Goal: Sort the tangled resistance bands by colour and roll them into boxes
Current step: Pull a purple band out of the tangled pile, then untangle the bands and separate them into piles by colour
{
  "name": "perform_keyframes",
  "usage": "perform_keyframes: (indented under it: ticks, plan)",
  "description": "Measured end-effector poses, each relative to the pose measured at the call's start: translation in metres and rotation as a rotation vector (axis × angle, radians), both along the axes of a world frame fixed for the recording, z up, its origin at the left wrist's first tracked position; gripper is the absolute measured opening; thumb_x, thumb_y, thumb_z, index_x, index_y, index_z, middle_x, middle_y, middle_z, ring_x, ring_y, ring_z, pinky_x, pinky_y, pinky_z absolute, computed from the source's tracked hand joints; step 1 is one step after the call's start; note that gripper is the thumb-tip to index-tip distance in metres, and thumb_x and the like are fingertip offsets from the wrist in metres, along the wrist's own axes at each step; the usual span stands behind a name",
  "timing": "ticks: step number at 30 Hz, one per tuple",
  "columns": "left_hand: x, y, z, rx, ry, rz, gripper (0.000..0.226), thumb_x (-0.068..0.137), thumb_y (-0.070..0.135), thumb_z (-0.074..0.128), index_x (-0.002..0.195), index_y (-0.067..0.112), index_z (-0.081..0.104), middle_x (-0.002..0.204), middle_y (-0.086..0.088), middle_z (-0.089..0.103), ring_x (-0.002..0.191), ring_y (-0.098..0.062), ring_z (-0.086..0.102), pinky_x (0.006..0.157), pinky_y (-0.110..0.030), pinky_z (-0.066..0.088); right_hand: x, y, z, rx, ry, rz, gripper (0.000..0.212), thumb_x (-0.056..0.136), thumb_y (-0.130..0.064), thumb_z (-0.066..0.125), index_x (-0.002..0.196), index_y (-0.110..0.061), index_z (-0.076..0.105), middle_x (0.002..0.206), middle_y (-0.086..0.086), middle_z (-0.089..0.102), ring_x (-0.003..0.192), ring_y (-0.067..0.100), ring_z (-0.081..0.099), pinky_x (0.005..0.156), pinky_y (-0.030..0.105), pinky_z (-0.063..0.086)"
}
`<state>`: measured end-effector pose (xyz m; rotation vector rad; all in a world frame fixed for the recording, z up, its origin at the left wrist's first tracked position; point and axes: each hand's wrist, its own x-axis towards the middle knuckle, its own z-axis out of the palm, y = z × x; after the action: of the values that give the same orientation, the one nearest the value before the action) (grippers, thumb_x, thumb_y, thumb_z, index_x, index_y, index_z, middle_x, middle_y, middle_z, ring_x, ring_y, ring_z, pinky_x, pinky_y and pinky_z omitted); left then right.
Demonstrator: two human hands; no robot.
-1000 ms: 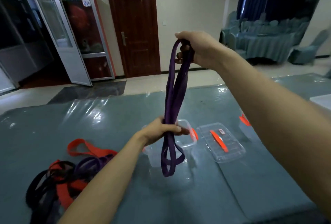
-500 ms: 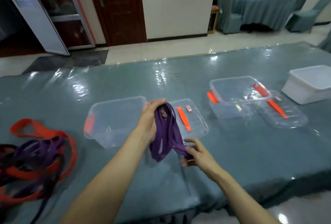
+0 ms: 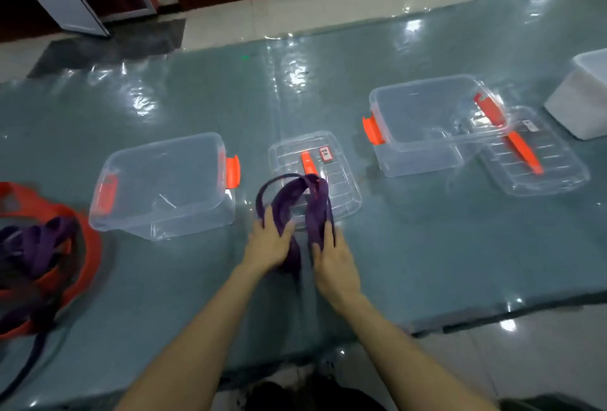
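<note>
A purple resistance band (image 3: 313, 200) lies folded in loops on the grey-green table (image 3: 427, 246), partly over a clear lid (image 3: 343, 193). My left hand (image 3: 267, 246) holds the band's left strands between thumb and fingers. My right hand (image 3: 333, 262) grips the right strands, close beside the left. Just left of my hands stands a clear box (image 3: 157, 147) with orange latches, nothing inside. A tangle of red, purple and black bands (image 3: 36, 253) sits at the table's left edge.
A second clear box (image 3: 423, 151) with orange latches stands at the right, its lid (image 3: 538, 167) leaning against it. A white box (image 3: 581, 105) sits at the far right. The table's near edge runs just below my wrists.
The band came down from the air onto the table. My right hand dropped from high above to beside my left, and both now hold the folded band low by the lid.
</note>
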<state>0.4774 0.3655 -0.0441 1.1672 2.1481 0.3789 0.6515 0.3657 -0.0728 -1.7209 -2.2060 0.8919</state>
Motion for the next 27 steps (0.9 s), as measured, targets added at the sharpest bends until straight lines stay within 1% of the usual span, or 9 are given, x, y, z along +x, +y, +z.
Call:
perform_keyframes:
  ticks: [4,6,8,10,13,15,17,22,27]
  plan:
    - [0.007,-0.041,-0.033,0.134,0.039,-0.046,0.054,0.114,0.033,0.053,0.160,0.007,0.045,0.159,-0.017,0.052,0.146,-0.039,0.048,0.125,-0.046,0.035,-0.009,-0.010,-0.041,0.151,-0.226,0.297,0.055,0.117,-0.026,0.022,0.167,-0.006,0.030,0.180,0.017,0.005,0.167,0.035,0.005,0.133,0.046,0.008]
    - [0.011,-0.039,-0.032,0.158,0.013,-0.034,0.037,0.113,0.030,0.056,0.142,0.008,0.059,0.142,-0.015,0.064,0.131,-0.040,0.058,0.115,-0.048,0.042,-0.011,-0.009,-0.048,0.196,-0.330,0.431,0.055,0.113,-0.022,0.017,0.163,-0.010,0.037,0.179,0.017,0.013,0.166,0.039,-0.008,0.133,0.049,0.000]
    - [0.012,-0.039,-0.027,0.170,0.034,-0.067,0.033,0.110,0.028,0.061,0.136,0.007,0.061,0.136,-0.014,0.066,0.125,-0.038,0.060,0.112,-0.049,0.044,-0.009,-0.010,-0.047,0.213,-0.338,0.426,0.055,0.112,-0.023,0.017,0.159,-0.011,0.043,0.177,0.017,0.019,0.166,0.038,-0.009,0.133,0.048,0.001]
    - [0.007,-0.041,-0.023,0.184,0.045,-0.101,0.038,0.108,0.029,0.065,0.140,0.009,0.060,0.138,-0.011,0.066,0.126,-0.036,0.060,0.112,-0.048,0.045,-0.008,-0.010,-0.040,0.219,-0.299,0.409,0.052,0.113,-0.024,0.022,0.154,-0.009,0.050,0.175,0.019,0.026,0.167,0.038,-0.001,0.133,0.050,0.007]
    - [-0.002,-0.043,-0.012,0.144,0.024,-0.084,0.053,0.110,0.040,0.061,0.155,0.013,0.053,0.153,-0.008,0.061,0.140,-0.031,0.058,0.118,-0.046,0.045,-0.007,-0.008,-0.012,0.112,-0.213,0.268,0.042,0.112,-0.036,0.041,0.137,-0.008,0.060,0.172,0.025,0.030,0.157,0.039,0.035,0.123,0.049,0.037]
    - [-0.010,-0.045,-0.005,0.107,0.096,-0.091,0.055,0.112,0.046,0.055,0.156,0.013,0.054,0.155,-0.009,0.061,0.141,-0.031,0.058,0.117,-0.045,0.047,0.000,-0.006,0.009,0.187,-0.241,0.216,0.044,0.107,-0.046,0.047,0.128,-0.010,0.061,0.154,0.022,0.052,0.136,0.038,0.055,0.106,0.048,0.049]
    - [-0.020,-0.051,0.004,0.112,0.195,-0.127,0.045,0.113,0.048,0.050,0.142,0.017,0.066,0.140,-0.007,0.068,0.128,-0.030,0.066,0.106,-0.045,0.053,0.008,-0.006,0.033,0.308,-0.234,0.217,0.039,0.104,-0.045,0.053,0.114,-0.010,0.065,0.124,0.014,0.067,0.112,0.034,0.065,0.091,0.044,0.054]
    - [-0.058,-0.084,0.029,0.233,0.492,-0.222,0.027,0.107,0.042,0.061,0.117,0.019,0.073,0.117,-0.001,0.073,0.105,-0.030,0.072,0.087,-0.046,0.060,-0.009,-0.016,0.075,0.518,-0.222,0.341,0.007,0.086,-0.014,0.074,0.084,-0.012,0.068,0.083,0.007,0.067,0.074,0.029,0.066,0.065,0.040,0.056]
    - [-0.126,-0.146,0.042,0.248,0.635,-0.176,0.017,0.098,0.027,0.076,0.107,0.012,0.077,0.104,-0.009,0.076,0.092,-0.036,0.073,0.078,-0.048,0.061,-0.096,-0.046,0.078,0.507,-0.257,0.618,0.008,0.083,-0.009,0.075,0.086,-0.014,0.070,0.085,0.009,0.069,0.079,0.032,0.069,0.070,0.041,0.055]
